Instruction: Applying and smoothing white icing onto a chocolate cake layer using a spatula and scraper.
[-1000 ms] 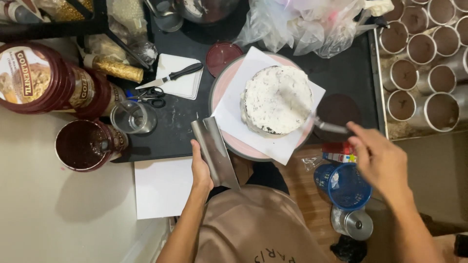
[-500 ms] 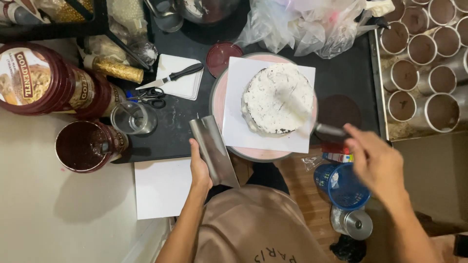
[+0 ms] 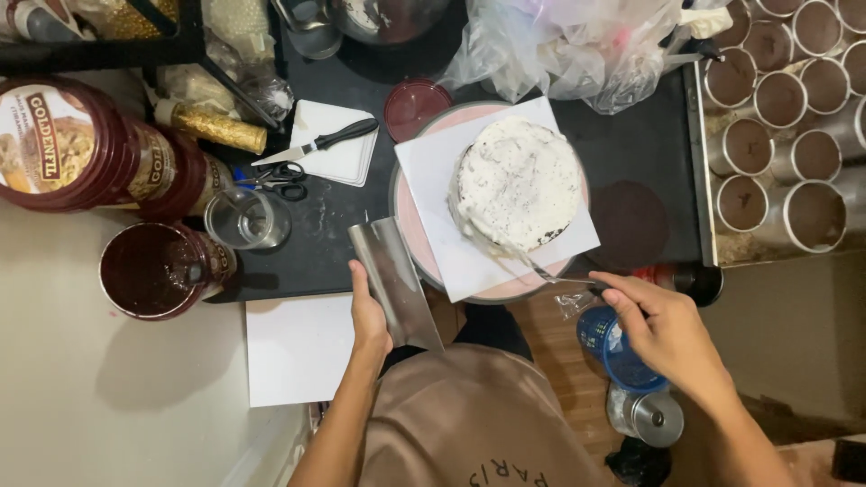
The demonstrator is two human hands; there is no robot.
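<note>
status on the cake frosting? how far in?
Done: white frosting covers the top of the round dark cake, thinly. In hand: the right hand works a metal spatula at the near side; the left hand holds a flat metal scraper. Left: dark patches show through; sides unsmoothed.

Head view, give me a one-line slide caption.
Left hand holds a metal scraper while right hand spreads white frosting on a round cake with a spatula.

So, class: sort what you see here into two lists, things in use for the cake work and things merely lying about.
In use:
left hand holding metal scraper
right hand holding spatula
frosted cake
white paper
pink turntable

Lying about:
knife
scissors
glass
red tubs
baking tins
plastic bags
</note>
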